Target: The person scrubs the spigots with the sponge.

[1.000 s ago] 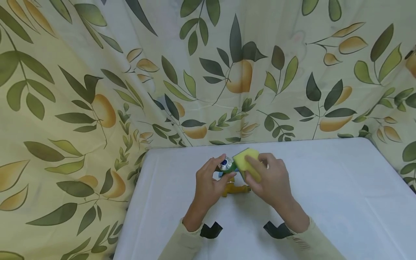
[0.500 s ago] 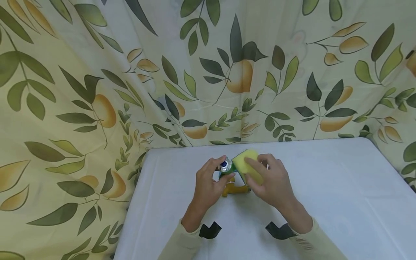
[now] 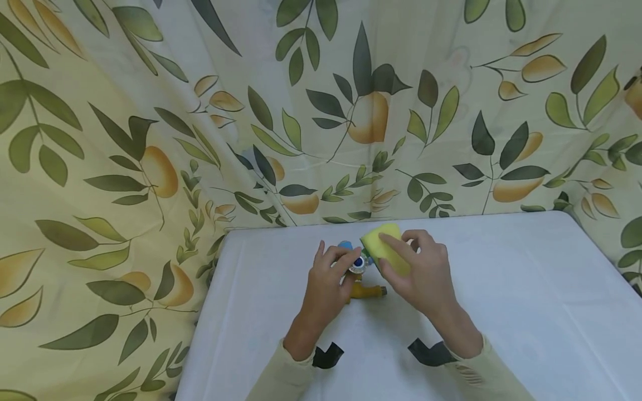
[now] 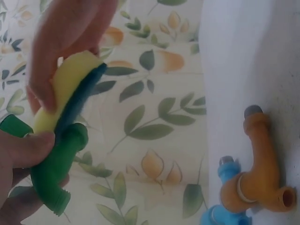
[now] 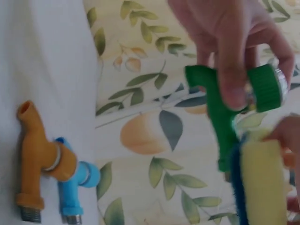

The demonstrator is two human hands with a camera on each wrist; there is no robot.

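My left hand [image 3: 326, 284] grips a green plastic tap [image 4: 52, 171] above the table, thumb and fingers around its body. The tap's round knob [image 3: 358, 264] has a clear rim and a dark blue centre. In my right hand [image 3: 426, 273] is a yellow sponge [image 3: 385, 242], pinched between thumb and fingers. Its dark scouring side [image 4: 77, 101] touches one end of the green tap in the left wrist view. The right wrist view shows the left thumb across the tap and the green knob [image 5: 265, 89] at its far side.
An orange tap [image 3: 368, 291] lies on the white-covered table [image 3: 526, 312] beneath the hands. Beside it lies a light blue tap [image 5: 70, 187], partly hidden in the head view. A leaf-and-fruit patterned curtain [image 3: 426, 167] hangs behind the table.
The left hand has turned the green tap, so the knob sits farther right and lower. The blue tap shows behind the left hand. The sponge has risen slightly.
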